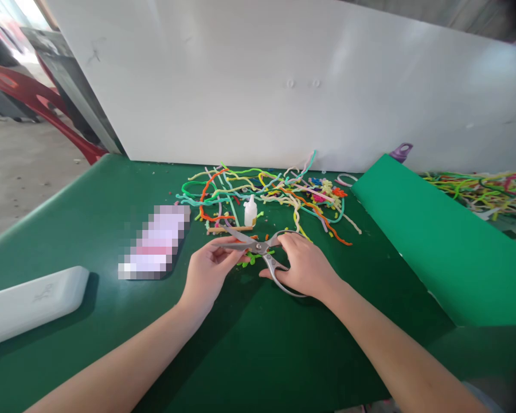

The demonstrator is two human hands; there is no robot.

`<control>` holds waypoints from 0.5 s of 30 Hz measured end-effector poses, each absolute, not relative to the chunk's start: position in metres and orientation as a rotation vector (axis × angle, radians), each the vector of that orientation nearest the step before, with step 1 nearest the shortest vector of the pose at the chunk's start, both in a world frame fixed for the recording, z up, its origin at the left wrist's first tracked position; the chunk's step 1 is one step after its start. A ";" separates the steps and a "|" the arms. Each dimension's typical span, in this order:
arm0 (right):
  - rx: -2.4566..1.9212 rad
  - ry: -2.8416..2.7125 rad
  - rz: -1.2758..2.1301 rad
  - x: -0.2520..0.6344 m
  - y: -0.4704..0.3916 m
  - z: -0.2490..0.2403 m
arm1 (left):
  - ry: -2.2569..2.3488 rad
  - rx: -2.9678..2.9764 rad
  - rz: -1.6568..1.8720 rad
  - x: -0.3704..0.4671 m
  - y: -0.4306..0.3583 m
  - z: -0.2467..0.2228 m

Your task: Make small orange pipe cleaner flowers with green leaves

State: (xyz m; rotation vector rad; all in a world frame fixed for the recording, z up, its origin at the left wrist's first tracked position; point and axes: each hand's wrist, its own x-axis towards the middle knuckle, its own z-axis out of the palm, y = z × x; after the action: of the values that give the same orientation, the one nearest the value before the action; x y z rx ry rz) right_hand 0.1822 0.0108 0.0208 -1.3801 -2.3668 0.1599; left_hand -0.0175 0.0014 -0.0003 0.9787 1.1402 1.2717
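Observation:
My right hand [303, 261] grips the handles of a pair of metal scissors [261, 248]. The scissors' blades are spread and point left, over my left hand's fingers. My left hand [208, 272] is closed in a pinch beside the blades. What it pinches is too small and too covered by the blades to name. Just below the blades lie short bright green fuzzy pieces [250, 260]. A small white squeeze bottle [250, 212] stands upright beyond the scissors. Behind it, long fuzzy pipe cleaners [241, 186] in several colours lie in a tangle.
Left of my hands are a phone with a blurred screen [157, 241] and a long white case [38, 304]. A green board [438, 246] is at the right, with more pipe cleaners [481, 192] behind it. A white panel [241, 86] rises along the table's back edge.

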 end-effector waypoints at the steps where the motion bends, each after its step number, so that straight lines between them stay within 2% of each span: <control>1: -1.391 -2.372 0.157 0.182 0.011 0.021 | 1.140 0.980 1.273 -0.017 0.001 0.000; 15: -1.472 -2.367 0.092 0.183 0.010 0.020 | 1.190 1.052 1.237 -0.017 0.001 0.002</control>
State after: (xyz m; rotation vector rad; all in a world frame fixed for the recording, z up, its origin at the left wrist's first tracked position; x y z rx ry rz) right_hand 0.1830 0.0103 0.0200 -1.4723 -2.3667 0.0915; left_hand -0.0169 0.0014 0.0019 1.0523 1.1905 1.2368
